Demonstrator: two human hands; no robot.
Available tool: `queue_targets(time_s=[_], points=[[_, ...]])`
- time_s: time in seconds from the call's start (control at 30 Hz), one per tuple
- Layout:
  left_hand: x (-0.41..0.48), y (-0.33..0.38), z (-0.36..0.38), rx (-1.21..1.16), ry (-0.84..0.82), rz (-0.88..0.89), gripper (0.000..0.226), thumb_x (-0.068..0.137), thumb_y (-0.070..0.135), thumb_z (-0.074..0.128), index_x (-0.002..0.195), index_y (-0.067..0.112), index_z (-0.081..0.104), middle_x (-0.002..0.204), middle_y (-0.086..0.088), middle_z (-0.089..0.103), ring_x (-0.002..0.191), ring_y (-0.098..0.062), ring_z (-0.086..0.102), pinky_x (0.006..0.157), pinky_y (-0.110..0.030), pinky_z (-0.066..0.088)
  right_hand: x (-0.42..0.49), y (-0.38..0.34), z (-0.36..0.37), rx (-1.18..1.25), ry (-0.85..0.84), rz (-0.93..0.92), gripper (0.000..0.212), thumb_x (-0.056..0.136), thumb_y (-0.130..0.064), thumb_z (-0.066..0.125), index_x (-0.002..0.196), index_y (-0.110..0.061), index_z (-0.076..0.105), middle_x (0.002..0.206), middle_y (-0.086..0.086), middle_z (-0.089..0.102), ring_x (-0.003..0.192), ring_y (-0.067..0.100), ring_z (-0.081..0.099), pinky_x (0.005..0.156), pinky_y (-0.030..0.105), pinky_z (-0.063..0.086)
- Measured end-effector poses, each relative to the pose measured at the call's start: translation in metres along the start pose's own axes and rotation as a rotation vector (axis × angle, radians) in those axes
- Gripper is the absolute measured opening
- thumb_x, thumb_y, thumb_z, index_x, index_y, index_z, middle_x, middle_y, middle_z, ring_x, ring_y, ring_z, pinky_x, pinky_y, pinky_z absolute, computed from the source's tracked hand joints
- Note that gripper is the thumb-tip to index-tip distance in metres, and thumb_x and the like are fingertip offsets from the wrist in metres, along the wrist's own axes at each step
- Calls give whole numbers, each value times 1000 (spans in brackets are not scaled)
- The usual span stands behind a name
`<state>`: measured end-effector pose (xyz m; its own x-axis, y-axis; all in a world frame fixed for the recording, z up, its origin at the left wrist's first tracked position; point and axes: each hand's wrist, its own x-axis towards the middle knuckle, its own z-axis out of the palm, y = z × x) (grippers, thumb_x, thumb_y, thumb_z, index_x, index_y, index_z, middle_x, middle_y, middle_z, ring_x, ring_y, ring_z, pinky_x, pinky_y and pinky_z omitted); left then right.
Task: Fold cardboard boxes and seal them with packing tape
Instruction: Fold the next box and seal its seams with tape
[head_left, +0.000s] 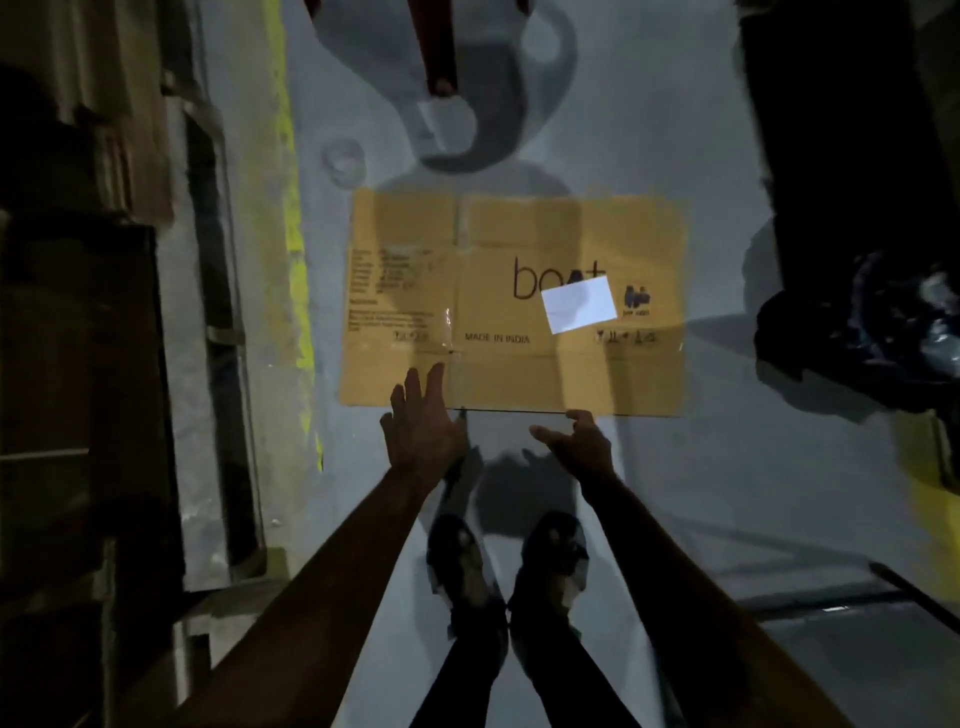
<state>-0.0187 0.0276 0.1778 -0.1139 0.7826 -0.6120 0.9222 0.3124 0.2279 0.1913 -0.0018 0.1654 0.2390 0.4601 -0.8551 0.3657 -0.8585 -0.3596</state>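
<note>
Box: flattened cardboard, is lying flat on the floor, its long axis running left to right and its near edge facing both hands.
Left hand: is reaching over the near flap, left of centre, fingers straight and spread, holding nothing; seemingly the nearer.
Right hand: is hovering at the near edge, fingers loosely curled, gripping nothing; contact unclear.
Print: "bo…", the rest hidden by a blank white label; "MADE IN INDIA". Small text at left illegible.
</note>
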Motion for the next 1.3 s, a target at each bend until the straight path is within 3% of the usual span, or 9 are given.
queue_targets(time_s=[0.07,0.23,0.33,0.5,0.67,0.8,0.93,1.07,1.3], points=[[34,-13,41,17,13,20,72,99,37,58,161,26,23,162,-12,27,145,-37,30,109,-57,38,41,22,26,67,-39,50,81,87,-44,80,150,-9,43,116,3,64,112,23,58,108,40,47],[105,-37,132,77,-55,100,90,85,31,74,158,30,21,162,-9,28,143,-37,33,110,-61,40,144,74,86,260,-85,166,74,72,-69,79,124,-18,59,124,8,58,120,32,58,96,48,55],[137,-44,171,180,-46,185,90,85,29,75,158,27,22,162,-11,27,144,-38,33,109,-61,41,180,85,104,520,-98,184,46,91,-48,74,113,-9,64,101,7,64,95,23,63,94,42,54],[178,-47,220,320,-18,325,92,79,46,83,150,25,30,160,-12,27,142,-39,33,105,-63,42,227,87,118,910,-21,160,45,92,-54,67,121,-19,65,119,12,71,111,31,69,101,51,54],[201,-46,244,419,-49,346,103,79,43,86,156,29,20,169,-17,11,144,-48,30,107,-66,42,248,87,125,1366,71,305,57,89,-53,67,130,-14,61,111,12,68,92,28,70,67,36,61],[205,-44,238,539,15,454,87,95,42,71,161,31,15,167,-25,18,131,-53,45,103,-59,46,243,86,123,1423,39,286,41,94,-46,59,120,-14,63,115,16,66,102,35,65,97,52,54],[214,-52,203,613,-17,684,67,105,60,39,162,37,14,165,-19,31,119,-44,59,95,-49,51,221,83,108,1412,48,192,44,100,-54,50,117,-16,66,107,11,72,97,31,69,60,37,61],[228,-42,161,578,94,829,62,107,62,12,151,35,46,131,-2,70,88,-26,72,75,-36,52,217,87,109,1461,71,108,58,100,-64,45,134,-21,64,127,11,71,115,33,67,77,40,59],[234,-13,154,606,-19,609,27,90,25,63,117,21,57,95,-5,71,82,-28,67,73,-33,48,239,74,131,1438,-77,265,28,104,-34,54,118,-13,65,114,16,67,107,37,63,103,58,49]])
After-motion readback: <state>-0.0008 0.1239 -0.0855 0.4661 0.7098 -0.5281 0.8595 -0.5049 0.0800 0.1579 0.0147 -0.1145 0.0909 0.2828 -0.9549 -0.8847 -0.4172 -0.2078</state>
